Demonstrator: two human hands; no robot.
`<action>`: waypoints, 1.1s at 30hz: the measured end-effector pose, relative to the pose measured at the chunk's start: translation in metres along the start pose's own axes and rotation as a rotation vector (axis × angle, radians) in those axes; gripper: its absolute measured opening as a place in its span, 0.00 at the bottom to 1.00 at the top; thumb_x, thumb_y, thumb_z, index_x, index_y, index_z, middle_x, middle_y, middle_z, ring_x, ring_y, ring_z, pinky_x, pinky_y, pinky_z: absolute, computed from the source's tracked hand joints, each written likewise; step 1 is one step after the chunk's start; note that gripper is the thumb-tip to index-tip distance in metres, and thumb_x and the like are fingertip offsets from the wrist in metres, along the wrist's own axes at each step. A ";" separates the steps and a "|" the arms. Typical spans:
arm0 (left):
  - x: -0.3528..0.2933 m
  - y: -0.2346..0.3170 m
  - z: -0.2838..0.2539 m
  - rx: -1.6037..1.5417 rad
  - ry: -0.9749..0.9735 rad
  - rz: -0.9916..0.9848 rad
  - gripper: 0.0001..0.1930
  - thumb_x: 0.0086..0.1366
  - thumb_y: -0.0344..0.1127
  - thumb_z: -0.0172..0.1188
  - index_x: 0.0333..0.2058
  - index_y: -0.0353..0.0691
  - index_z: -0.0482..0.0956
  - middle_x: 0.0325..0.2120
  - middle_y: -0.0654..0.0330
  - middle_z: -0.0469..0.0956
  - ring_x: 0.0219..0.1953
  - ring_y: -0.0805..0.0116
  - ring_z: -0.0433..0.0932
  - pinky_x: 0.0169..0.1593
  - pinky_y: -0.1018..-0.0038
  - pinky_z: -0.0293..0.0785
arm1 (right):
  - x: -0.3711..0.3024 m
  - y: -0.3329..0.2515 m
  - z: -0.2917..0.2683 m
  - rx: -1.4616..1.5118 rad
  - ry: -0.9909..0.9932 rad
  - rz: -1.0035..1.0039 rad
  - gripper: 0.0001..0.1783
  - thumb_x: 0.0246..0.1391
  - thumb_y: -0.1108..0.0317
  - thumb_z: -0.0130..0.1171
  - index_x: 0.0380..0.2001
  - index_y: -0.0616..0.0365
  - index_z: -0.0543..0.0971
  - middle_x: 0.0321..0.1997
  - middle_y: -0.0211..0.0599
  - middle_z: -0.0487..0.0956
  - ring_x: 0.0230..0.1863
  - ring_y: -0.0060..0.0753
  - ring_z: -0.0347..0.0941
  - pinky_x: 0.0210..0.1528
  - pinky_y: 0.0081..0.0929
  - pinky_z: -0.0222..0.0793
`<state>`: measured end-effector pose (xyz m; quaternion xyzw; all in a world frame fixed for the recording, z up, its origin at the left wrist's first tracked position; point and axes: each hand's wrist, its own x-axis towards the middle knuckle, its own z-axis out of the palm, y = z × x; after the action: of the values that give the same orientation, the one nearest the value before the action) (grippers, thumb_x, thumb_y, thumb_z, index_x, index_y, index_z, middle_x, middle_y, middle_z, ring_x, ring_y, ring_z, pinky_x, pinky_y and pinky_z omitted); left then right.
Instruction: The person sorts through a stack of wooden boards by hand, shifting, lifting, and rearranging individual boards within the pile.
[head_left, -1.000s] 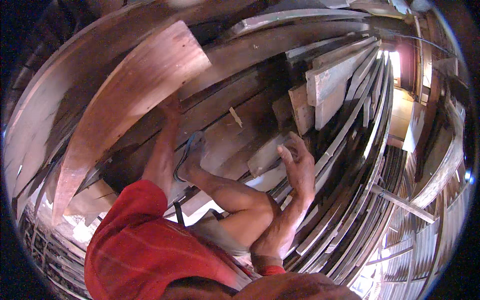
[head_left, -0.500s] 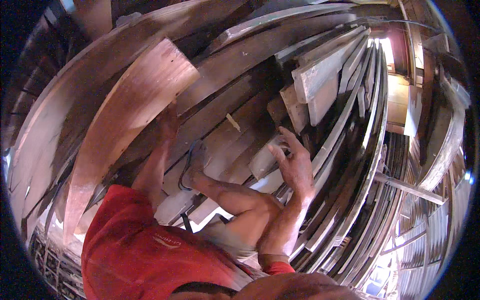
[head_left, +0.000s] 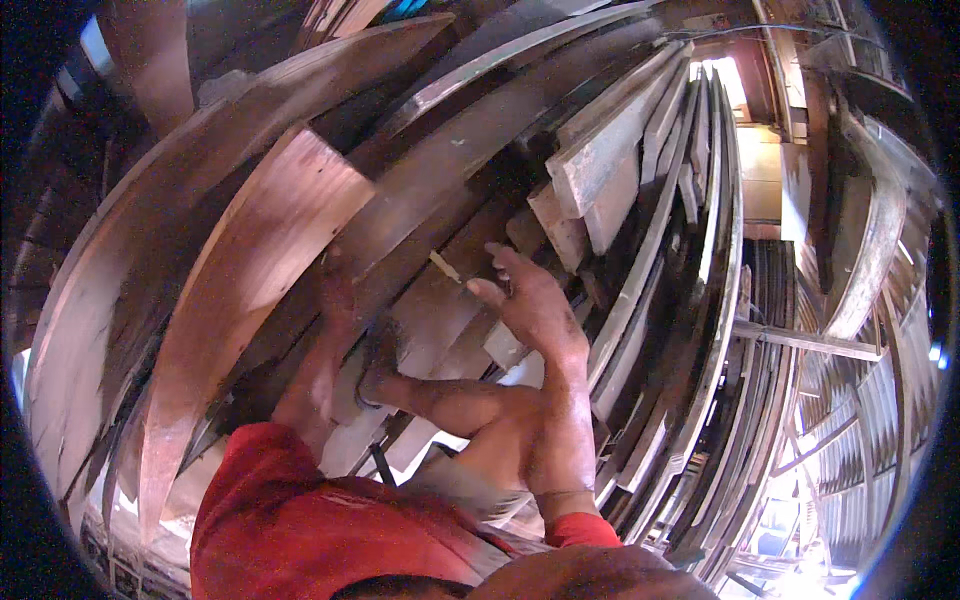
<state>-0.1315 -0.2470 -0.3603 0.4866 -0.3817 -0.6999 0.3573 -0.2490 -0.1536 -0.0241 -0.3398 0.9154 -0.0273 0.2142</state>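
A broad reddish-brown plank (head_left: 265, 235) lies slanted on the left, its squared end toward the far side. Beside its lower right edge is my left hand (head_left: 338, 290), in shadow. Its fingertips are dark and blurred, so whether they grip the plank's edge is unclear. Farther right, my right hand (head_left: 530, 300) is raised over the stacked boards, thumb and fingers apart, holding nothing. Close to its thumb shows a small pale strip (head_left: 444, 265), apparently a wood sliver, against a dark board (head_left: 425, 215).
Long boards (head_left: 690, 330) are stacked tightly on the right. Short thick plank ends (head_left: 600, 150) jut out at the upper middle. My bent leg (head_left: 450, 405) and sandalled foot are among the boards. A wooden crossbar (head_left: 810, 340) and corrugated sheeting (head_left: 850, 470) stand at far right.
The whole view has shifted, with things appearing lower and farther left. My right hand has moved left, closer to the pale strip. My left hand stays by the plank's edge.
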 end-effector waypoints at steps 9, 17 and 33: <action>-0.013 0.071 0.015 0.023 -0.025 0.065 0.18 0.72 0.43 0.58 0.47 0.32 0.80 0.39 0.59 0.79 0.36 0.63 0.75 0.44 0.67 0.73 | -0.002 0.001 0.002 0.061 -0.008 -0.014 0.37 0.58 0.50 0.67 0.66 0.54 0.70 0.59 0.52 0.79 0.53 0.47 0.80 0.56 0.40 0.74; 0.039 0.001 0.035 0.349 0.012 0.000 0.26 0.71 0.52 0.54 0.50 0.30 0.79 0.44 0.47 0.80 0.46 0.51 0.77 0.52 0.60 0.72 | -0.008 0.016 0.005 -0.072 0.042 -0.033 0.38 0.58 0.49 0.67 0.66 0.53 0.70 0.60 0.50 0.78 0.55 0.50 0.78 0.53 0.39 0.75; 0.029 -0.009 0.046 0.303 0.025 0.118 0.36 0.69 0.62 0.57 0.52 0.26 0.77 0.50 0.39 0.80 0.54 0.44 0.77 0.61 0.59 0.68 | -0.039 -0.005 -0.004 -0.004 0.043 -0.079 0.37 0.58 0.48 0.65 0.65 0.54 0.70 0.61 0.52 0.77 0.61 0.57 0.73 0.60 0.44 0.71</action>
<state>-0.1846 -0.2593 -0.3693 0.5204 -0.5061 -0.6061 0.3251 -0.2212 -0.1335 -0.0050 -0.3754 0.9057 -0.0411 0.1926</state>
